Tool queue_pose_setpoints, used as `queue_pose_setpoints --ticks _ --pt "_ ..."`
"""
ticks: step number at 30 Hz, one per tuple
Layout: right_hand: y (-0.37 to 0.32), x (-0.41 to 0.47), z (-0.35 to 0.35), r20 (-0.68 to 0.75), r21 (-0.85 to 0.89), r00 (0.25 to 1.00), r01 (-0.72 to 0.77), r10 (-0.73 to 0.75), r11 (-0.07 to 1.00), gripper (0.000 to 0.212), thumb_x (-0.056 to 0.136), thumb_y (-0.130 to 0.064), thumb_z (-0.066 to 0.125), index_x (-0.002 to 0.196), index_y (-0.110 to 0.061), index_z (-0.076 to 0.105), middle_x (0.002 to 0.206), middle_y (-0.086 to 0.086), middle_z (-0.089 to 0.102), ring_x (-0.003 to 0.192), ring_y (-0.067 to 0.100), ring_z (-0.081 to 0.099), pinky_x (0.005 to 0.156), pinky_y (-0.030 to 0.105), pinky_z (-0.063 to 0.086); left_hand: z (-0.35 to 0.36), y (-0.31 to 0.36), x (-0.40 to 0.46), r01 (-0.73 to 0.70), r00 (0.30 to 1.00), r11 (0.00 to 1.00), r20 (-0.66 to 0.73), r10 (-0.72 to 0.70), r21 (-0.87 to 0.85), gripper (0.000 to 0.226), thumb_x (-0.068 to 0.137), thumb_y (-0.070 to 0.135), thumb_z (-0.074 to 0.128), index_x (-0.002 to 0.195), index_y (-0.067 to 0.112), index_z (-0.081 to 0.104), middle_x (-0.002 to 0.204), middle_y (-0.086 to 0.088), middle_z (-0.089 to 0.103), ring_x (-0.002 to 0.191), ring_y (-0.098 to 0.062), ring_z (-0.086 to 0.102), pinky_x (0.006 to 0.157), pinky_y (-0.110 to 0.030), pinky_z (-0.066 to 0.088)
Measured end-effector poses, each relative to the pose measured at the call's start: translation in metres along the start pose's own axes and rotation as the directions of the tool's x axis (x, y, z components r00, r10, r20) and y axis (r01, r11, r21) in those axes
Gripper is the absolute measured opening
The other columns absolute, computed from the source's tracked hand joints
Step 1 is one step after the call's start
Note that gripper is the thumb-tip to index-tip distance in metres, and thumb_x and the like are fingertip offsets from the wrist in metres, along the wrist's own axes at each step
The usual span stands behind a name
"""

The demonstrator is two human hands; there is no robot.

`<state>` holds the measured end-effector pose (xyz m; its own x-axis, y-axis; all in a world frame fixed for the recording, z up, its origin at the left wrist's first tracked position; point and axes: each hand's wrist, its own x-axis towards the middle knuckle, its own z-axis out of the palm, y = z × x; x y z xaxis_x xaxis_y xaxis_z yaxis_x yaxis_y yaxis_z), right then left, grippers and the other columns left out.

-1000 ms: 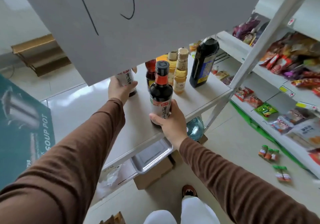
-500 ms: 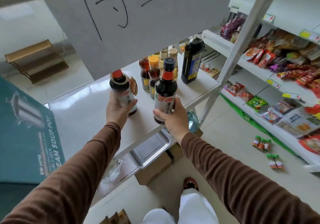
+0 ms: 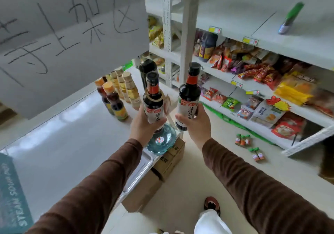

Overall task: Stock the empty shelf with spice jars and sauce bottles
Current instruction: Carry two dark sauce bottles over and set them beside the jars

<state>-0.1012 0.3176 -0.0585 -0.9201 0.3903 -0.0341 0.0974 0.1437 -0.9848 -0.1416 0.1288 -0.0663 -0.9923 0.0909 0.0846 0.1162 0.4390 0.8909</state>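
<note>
while both bottles are off the white table [image 3: 59, 143], left hand [image 3: 142, 125] grasps one soy sauce bottle [image 3: 153, 103], right hand [image 3: 197, 123] grasps its twin [image 3: 188, 96]; both upright, gripped low, likely for carrying to the bare shelf [image 3: 253, 22] above the snacks.

A cluster of small sauce bottles [image 3: 119, 96] is seen standing upright on the white shelf [image 3: 68, 136]; spice jars [image 3: 243, 140] are left on the floor [image 3: 189, 179].
</note>
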Motion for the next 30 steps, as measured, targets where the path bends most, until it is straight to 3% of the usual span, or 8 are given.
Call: queue_pose_setpoints --ticks 5,12,16,21,25,30 --pt "0.011 0.053 -0.098 -0.119 -0.042 0.993 0.005 -0.01 0.999 0.043 0.073 -0.029 0.086 0.104 -0.03 0.056 0.097 -0.013 0.07 0.089 0.01 0.068 0.079 0.038 0.057 0.097 0.042 0.046 -0.04 0.991 0.999 0.128 0.037 0.014 0.066 0.061 0.055 0.082 0.118 0.041 0.051 0.111 0.014 0.07 0.1 -0.012 0.068 0.088 -0.046 0.057" --pt "0.033 0.156 -0.246 -0.177 -0.047 0.984 -0.02 0.012 0.999 0.047 0.074 -0.033 0.087 0.11 -0.028 0.056 0.106 -0.014 0.069 0.098 0.01 0.067 0.09 0.047 0.056 0.259 0.127 0.108 -0.034 0.977 0.998 0.206 0.045 -0.06 0.061 0.067 0.035 0.086 0.119 0.041 0.053 0.11 0.017 0.07 0.099 -0.003 0.067 0.09 -0.04 0.057" --pt "0.031 0.215 -0.319 -0.195 -0.081 0.981 -0.025 0.009 0.996 0.049 0.074 -0.033 0.088 0.112 -0.027 0.057 0.108 -0.015 0.069 0.1 0.01 0.067 0.091 0.045 0.057 0.333 0.17 0.152 -0.017 0.971 0.995 0.235 0.039 -0.098 0.06 0.063 0.046 0.083 0.116 0.04 0.055 0.106 0.015 0.071 0.098 -0.007 0.068 0.089 -0.043 0.058" --pt "0.026 0.29 -0.383 -0.265 -0.108 0.964 -0.009 -0.02 0.994 0.057 0.072 -0.034 0.088 0.119 -0.028 0.057 0.113 -0.011 0.069 0.102 0.013 0.066 0.089 0.036 0.055 0.41 0.213 0.214 -0.068 0.964 0.992 0.248 0.093 -0.109 0.061 0.06 0.053 0.083 0.111 0.034 0.056 0.103 0.013 0.071 0.095 -0.009 0.069 0.087 -0.045 0.058" --pt "0.026 0.354 -0.424 -0.313 -0.125 0.949 -0.007 -0.033 0.992 0.058 0.07 -0.038 0.089 0.117 -0.027 0.057 0.11 -0.012 0.069 0.098 0.01 0.066 0.084 0.03 0.055 0.465 0.241 0.271 -0.115 0.948 0.988 0.287 0.14 -0.099 0.06 0.068 0.04 0.087 0.118 0.029 0.054 0.104 0.015 0.07 0.092 -0.001 0.068 0.087 -0.038 0.059" --pt "0.034 0.439 -0.47 -0.42 -0.148 0.908 -0.059 -0.009 0.987 0.061 0.064 -0.049 0.087 0.111 -0.026 0.056 0.106 -0.011 0.071 0.098 0.016 0.068 0.086 0.043 0.057 0.532 0.271 0.345 -0.163 0.898 0.974 0.385 0.214 -0.16 0.059 0.073 0.034 0.085 0.122 0.028 0.052 0.111 0.013 0.069 0.1 -0.001 0.066 0.091 -0.035 0.057"
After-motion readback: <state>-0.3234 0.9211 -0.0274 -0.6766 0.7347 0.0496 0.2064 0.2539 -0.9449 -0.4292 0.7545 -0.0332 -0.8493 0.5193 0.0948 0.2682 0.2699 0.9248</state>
